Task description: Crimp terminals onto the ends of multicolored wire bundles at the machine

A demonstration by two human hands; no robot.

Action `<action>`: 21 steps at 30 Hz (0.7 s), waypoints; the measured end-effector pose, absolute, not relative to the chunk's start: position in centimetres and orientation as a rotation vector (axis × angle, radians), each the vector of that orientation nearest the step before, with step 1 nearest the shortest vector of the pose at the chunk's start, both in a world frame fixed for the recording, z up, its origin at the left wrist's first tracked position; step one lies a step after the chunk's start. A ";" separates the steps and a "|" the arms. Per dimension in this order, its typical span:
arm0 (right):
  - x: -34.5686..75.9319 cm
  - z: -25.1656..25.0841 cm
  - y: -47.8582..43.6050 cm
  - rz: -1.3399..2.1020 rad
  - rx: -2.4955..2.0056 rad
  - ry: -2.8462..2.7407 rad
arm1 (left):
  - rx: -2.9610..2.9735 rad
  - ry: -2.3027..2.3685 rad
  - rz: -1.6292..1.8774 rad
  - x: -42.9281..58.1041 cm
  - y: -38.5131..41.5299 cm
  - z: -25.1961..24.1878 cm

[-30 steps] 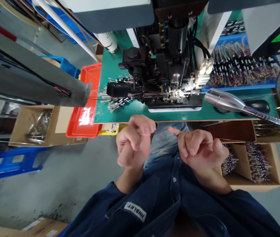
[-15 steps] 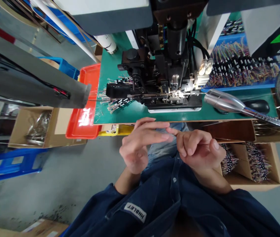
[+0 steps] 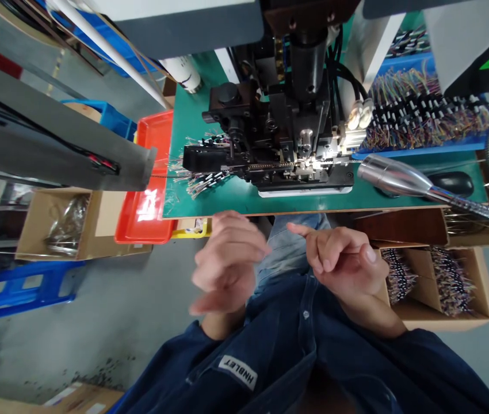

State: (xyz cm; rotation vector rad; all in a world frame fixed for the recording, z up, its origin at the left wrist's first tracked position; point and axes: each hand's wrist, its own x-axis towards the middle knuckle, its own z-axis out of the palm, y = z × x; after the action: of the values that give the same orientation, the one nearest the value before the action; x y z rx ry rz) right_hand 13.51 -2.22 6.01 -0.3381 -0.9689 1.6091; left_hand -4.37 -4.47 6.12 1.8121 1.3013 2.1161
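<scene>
In the head view my left hand (image 3: 229,261) hovers in front of the bench edge, smeared by motion. Its fingers are loosely bent with the thumb apart, and no object shows in it. To its right, my right hand (image 3: 343,259) is palm up over my lap. One finger points out toward the left hand, the others curl loosely, and the thumb stands apart; I see nothing held. The hands do not touch. Beyond them stands a black bench machine (image 3: 287,126) with a lit metal working area. A bundle of wires with black and white sleeves (image 3: 210,181) lies at its left.
The green bench top (image 3: 236,204) carries a blue tray (image 3: 426,150) of wire bundles and a gooseneck lamp (image 3: 393,175). A red tray (image 3: 145,221) sits at the left. Below right is a cardboard box (image 3: 455,322) with more wire bundles; a blue stool (image 3: 24,287) stands lower left.
My left hand has pulled away to the left from the right hand's extended finger, and its stretched fingers have bent. My right hand has kept nearly the same pose.
</scene>
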 end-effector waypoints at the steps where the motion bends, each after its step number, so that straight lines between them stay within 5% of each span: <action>1: 13.4 6.0 -2.2 1.606 -0.328 -0.952 | 1.871 1.347 2.038 -4.4 -4.5 5.9; 9: 13.4 6.1 -2.2 1.636 -0.328 -0.963 | 1.638 1.275 2.217 -4.1 -4.5 5.9; 15: 13.4 6.4 -2.3 1.499 -0.311 -1.107 | 1.394 1.271 1.555 -4.1 -4.8 7.1; 21: 12.9 6.2 -3.1 1.309 -0.320 -1.226 | 0.998 0.945 1.349 -4.2 -4.5 6.8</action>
State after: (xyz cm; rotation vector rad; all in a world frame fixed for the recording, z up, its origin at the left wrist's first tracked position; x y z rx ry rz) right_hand 12.90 -3.11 6.19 -0.3199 -1.2264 1.3088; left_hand -4.17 -4.54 6.80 0.9985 0.9445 1.3489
